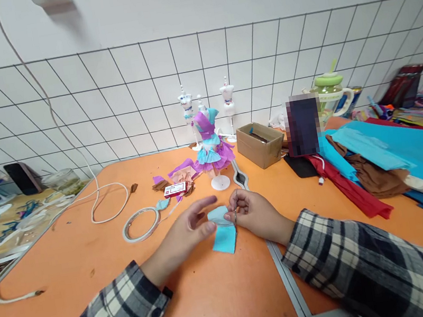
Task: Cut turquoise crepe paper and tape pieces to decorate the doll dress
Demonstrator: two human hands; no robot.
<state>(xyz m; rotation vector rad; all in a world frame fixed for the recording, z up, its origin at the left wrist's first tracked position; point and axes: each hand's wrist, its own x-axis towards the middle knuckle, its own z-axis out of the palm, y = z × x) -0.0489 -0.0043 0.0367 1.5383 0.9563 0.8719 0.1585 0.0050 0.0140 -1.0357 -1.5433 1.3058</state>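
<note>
A small piece of light blue crepe paper (224,239), creased across its middle, hangs just above the orange table. My right hand (254,213) pinches its right edge between thumb and fingers. A thin dark metal tool (235,214) also shows at those fingers; its kind is too small to make out. At the paper's left side is my left hand (191,231), fingers apart, its thumb tip by the edge; whether it touches I cannot tell. Beyond both hands stands a miniature dress form (208,137) in a purple and blue paper dress.
A tape roll (126,231) lies left of my hands, near a small red and white box (175,189) and paper scraps. Behind are two white dress forms (227,94) and a cardboard box (260,145). Coloured paper sheets (374,170) and a lidded jug (329,91) are at right.
</note>
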